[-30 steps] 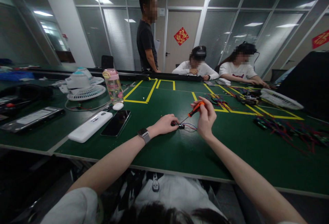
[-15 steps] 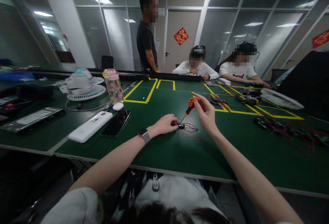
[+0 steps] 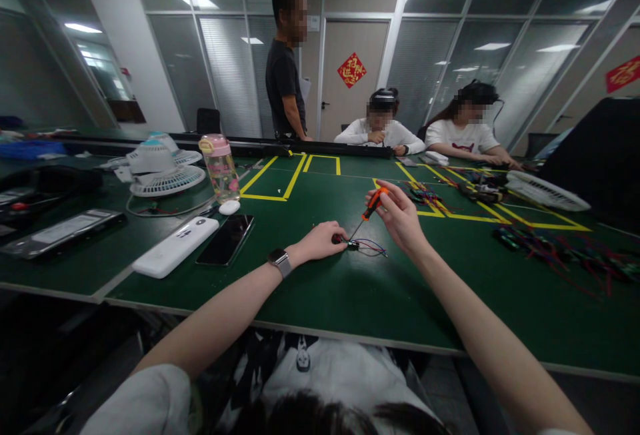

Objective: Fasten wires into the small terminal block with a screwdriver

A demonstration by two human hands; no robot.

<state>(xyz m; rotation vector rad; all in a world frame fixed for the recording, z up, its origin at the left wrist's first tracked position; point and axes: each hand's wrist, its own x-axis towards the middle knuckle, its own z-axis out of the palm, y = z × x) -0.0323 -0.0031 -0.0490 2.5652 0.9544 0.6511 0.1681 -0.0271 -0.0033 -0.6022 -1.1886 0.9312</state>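
Observation:
My right hand (image 3: 401, 216) grips a screwdriver (image 3: 374, 204) by its orange and black handle. The shaft slants down to the left, and its tip meets a small dark electronic part (image 3: 353, 245) lying on the green table. Thin red and blue wires (image 3: 373, 246) trail to the right from that part. Closed on the part's left end, my left hand (image 3: 325, 240) pins it against the tabletop, and the fingers hide much of it. A watch with a metal band (image 3: 279, 262) is on my left wrist.
Left of my hands lie a black phone (image 3: 226, 240), a white power bank-like block (image 3: 176, 247), a pink-lidded bottle (image 3: 221, 167) and white fans (image 3: 167, 178). Bundles of wired parts (image 3: 565, 255) lie at the right. Two people sit across the table; another person stands.
Only the right hand and screwdriver handle have shifted slightly, with the fingers a little differently placed. My left hand and the wired part stay where they were.

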